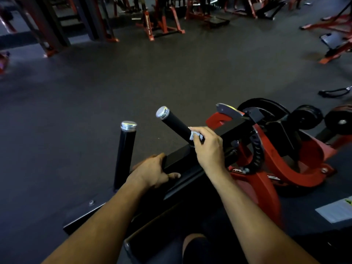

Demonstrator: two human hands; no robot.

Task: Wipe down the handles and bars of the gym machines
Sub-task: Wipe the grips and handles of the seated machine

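Right hand (206, 147) presses cloth (193, 135) on handle (176, 125).

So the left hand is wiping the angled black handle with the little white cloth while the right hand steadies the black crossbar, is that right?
Not quite: the hands are swapped. In the head view the right hand holds the white cloth against the angled black handle, while the left hand grips the black crossbar to steady it. The rest stands.
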